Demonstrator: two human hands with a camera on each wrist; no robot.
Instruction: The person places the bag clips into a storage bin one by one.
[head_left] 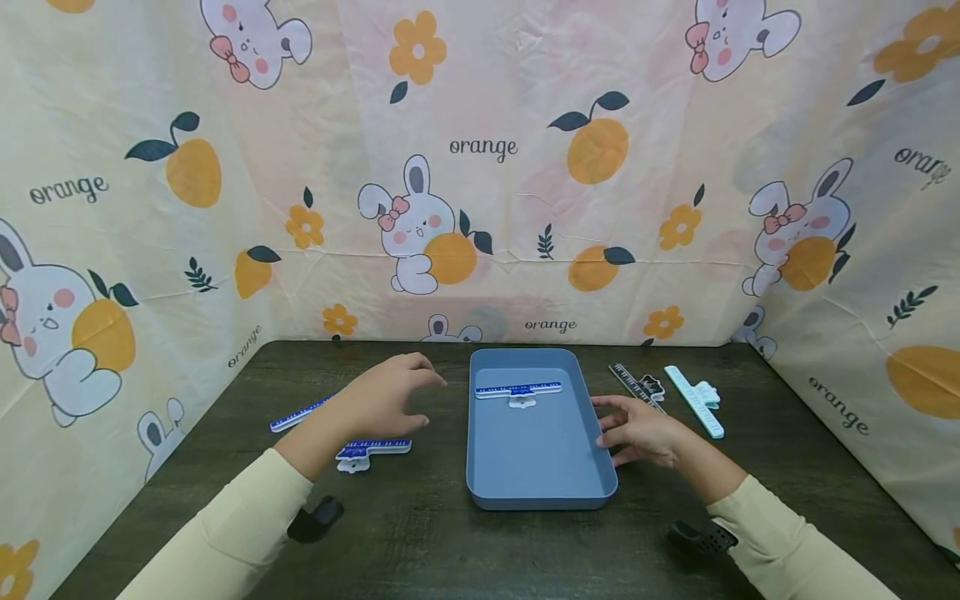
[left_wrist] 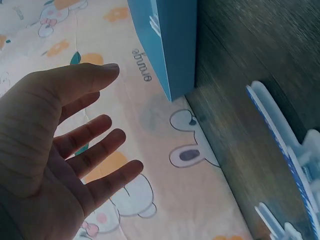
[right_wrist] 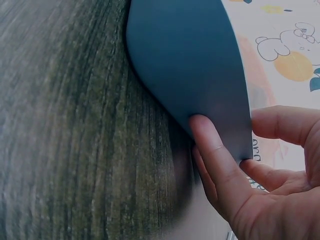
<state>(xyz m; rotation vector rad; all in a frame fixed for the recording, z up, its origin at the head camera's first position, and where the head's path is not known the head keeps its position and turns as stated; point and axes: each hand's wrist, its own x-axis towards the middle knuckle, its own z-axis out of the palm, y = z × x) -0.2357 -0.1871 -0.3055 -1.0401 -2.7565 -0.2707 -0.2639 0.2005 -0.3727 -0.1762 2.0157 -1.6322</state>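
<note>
A blue tray (head_left: 532,467) lies on the table in the head view, holding a blue-and-white ruler clip (head_left: 517,391). My right hand (head_left: 641,432) touches the tray's right wall; in the right wrist view its fingers (right_wrist: 215,155) lie against the outer wall and rim. Left of the tray, my left hand (head_left: 386,396) is held in the air, thumb and fingers spread around nothing. Beneath and beside that forearm lie two more blue-and-white ruler clips, one nearer (head_left: 372,448) and one farther (head_left: 300,414), both partly hidden by the arm.
Right of the tray lie a black-and-clear ruler clip (head_left: 637,386), partly behind my right hand, and a pale mint ruler clip (head_left: 695,402). A printed cloth (head_left: 510,208) with rabbits and oranges hangs behind and at both sides of the dark wooden table (head_left: 420,533).
</note>
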